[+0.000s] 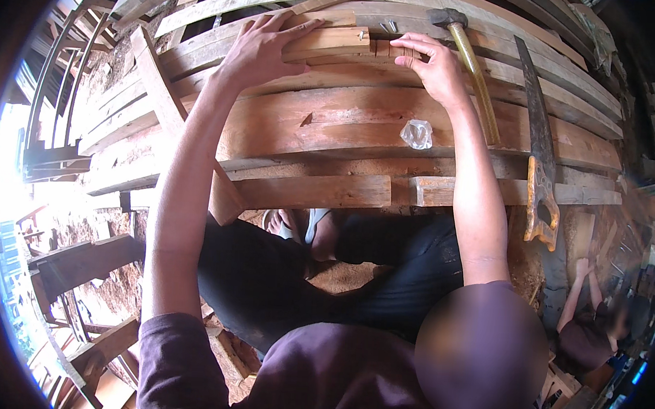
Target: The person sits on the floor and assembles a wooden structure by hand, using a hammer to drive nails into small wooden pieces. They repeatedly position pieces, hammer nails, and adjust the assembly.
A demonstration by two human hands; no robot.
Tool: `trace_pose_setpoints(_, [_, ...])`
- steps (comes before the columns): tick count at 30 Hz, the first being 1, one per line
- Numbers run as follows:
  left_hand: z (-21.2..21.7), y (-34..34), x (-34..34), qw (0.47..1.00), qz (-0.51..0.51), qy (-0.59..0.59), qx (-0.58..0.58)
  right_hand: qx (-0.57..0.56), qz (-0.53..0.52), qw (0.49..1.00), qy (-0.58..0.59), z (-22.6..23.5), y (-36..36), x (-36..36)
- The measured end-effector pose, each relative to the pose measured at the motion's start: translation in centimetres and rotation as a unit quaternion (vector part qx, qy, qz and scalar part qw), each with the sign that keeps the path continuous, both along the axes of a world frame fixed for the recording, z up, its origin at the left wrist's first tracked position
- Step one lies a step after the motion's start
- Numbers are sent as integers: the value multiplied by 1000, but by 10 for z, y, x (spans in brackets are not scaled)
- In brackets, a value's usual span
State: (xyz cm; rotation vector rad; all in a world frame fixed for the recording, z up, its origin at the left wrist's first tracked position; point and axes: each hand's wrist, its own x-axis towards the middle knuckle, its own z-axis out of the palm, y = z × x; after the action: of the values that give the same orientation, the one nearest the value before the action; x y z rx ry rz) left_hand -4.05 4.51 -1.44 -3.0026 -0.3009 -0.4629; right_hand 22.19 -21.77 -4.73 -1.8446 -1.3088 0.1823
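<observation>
My left hand (265, 52) lies over a light wooden piece (331, 45) with its fingers spread. Thumb and index finger rest on either side of that piece. A small metal nail or screw (362, 36) stands at its right end. Butted against that end is a short, darker wooden block (383, 48), which my right hand (437, 69) pinches between thumb and fingers. Several loose nails or screws (389, 26) lie on the plank just beyond. To the right of my right hand is a hammer (473, 72) with a dark head and yellowish handle.
A handsaw (537, 133) with an orange handle lies across the planks at right. A small clear plastic bag (417, 134) sits on a wide plank (331, 120) nearer me. One board (161, 87) leans across at left. Another person (588, 340) works at far right.
</observation>
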Motion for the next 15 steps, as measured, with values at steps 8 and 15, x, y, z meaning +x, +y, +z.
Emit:
trace_pose_setpoints(8, [4, -11, 26, 994, 2, -105, 40, -19, -11, 1000, 6, 10, -4, -10])
trace_pose_setpoints(15, [4, -26, 31, 998, 51, 6, -25, -41, -233, 963, -132, 71, -54, 3])
